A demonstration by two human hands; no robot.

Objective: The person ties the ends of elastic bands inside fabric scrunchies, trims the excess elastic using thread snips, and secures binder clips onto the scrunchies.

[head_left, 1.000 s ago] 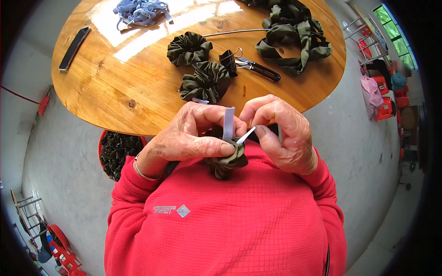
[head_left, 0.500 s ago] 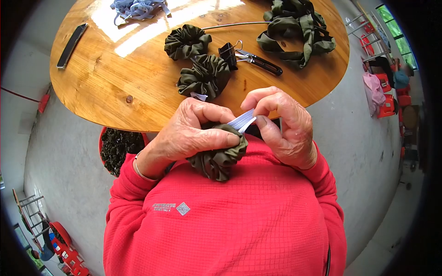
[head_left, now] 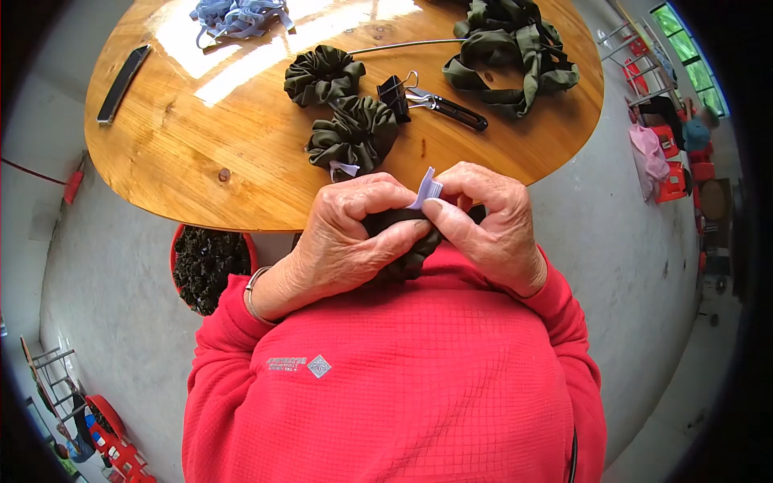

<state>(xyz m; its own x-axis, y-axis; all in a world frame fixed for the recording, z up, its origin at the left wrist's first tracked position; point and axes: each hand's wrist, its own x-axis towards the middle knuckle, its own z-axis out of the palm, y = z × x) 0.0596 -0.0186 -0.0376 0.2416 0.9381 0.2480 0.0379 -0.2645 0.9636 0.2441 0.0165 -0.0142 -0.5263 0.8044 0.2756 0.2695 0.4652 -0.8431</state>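
Note:
My left hand (head_left: 346,233) is closed, its thumb and fingers pinching a dark green scrunchie (head_left: 409,262) just in front of my chest. From the fabric's opening, light lavender elastic (head_left: 429,190) sticks up, its ends side by side. My right hand (head_left: 493,229) pinches that elastic near its base, the thumb pressed close to the left fingertips. Both hands hide part of the fabric. Beyond them on the table lie two gathered green scrunchies (head_left: 354,133), the nearer with a bit of pale elastic showing.
On the wooden table (head_left: 177,153) are a black binder clip (head_left: 393,98), black-handled snips (head_left: 455,111), a metal rod (head_left: 403,45), green fabric tubes (head_left: 527,68), blue elastic strips (head_left: 240,20) and a dark bar (head_left: 123,84). Below stands a red basin (head_left: 174,262) of dark green pieces.
My right hand has moved left and inward to meet the left hand. The elastic, earlier stretched toward the upper right, now stands upright between my fingers. The scrunchie has shifted up, more hidden.

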